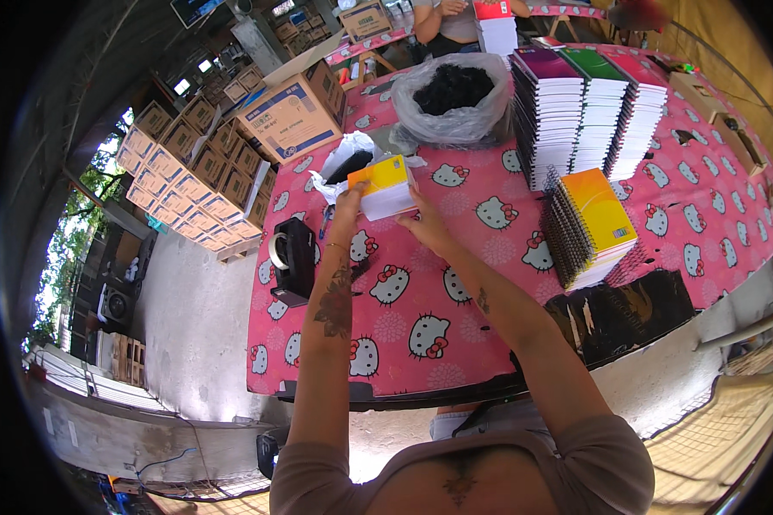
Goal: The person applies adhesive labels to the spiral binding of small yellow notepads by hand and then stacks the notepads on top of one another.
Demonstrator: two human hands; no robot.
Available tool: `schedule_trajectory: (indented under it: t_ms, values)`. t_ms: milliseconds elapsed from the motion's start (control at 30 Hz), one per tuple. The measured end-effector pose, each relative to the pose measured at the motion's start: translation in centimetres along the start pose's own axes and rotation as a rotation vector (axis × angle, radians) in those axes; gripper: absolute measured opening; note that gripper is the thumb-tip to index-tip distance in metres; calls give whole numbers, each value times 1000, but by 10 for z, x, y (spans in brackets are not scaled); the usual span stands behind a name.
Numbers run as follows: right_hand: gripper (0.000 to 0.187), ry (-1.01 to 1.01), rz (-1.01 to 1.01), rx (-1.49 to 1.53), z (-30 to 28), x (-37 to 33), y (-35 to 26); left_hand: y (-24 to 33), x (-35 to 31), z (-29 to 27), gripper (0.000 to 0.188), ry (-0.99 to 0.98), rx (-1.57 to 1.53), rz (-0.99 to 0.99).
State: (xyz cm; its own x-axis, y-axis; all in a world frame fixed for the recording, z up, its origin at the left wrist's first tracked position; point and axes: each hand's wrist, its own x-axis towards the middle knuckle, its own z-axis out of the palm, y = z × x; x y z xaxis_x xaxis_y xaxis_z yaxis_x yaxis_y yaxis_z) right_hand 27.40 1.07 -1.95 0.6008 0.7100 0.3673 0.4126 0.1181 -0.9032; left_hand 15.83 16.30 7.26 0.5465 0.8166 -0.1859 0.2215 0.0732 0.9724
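A small stack of yellow-covered notebooks [385, 199], white page edges showing, is held up between my two hands over the left part of the table. My left hand [349, 209] grips its left side, with the thumb up by the cover. At the lower right edge, my right hand [426, 228] closes on the stack, fingers partly hidden behind it. Just beyond the left hand lies a torn white plastic bag [328, 185] with something black inside. Beside my left forearm stands a black tape dispenser [292, 268]. A yellow spiral notebook stack [594, 225] stands to the right.
Tall stacks of purple [544, 120], green [594, 120] and red notebooks [637, 120] stand at the back right. A clear bag [489, 127] of black material sits at the back, near an open cardboard box [292, 116]. Boxes [189, 184] are piled left. Another person [452, 33] is across the table.
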Motion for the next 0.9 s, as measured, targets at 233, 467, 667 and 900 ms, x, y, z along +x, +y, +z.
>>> schedule_trajectory:
  t_ms: [233, 467, 667, 900]
  values:
    - [75, -94, 97, -139, 20, -8, -28, -14, 11, -52, 52, -50, -117, -34]
    - [71, 2, 97, -143, -5, 3, 6, -7, 8, -11, 49, -93, -208, -53]
    - [71, -110, 231, -133, 23, -3, -25, -10, 2, -65, 45, -9, -17, -31]
    - [70, -26, 212, 331, -22, -8, -36, 5, -74, 1, 65, 106, -386, 201]
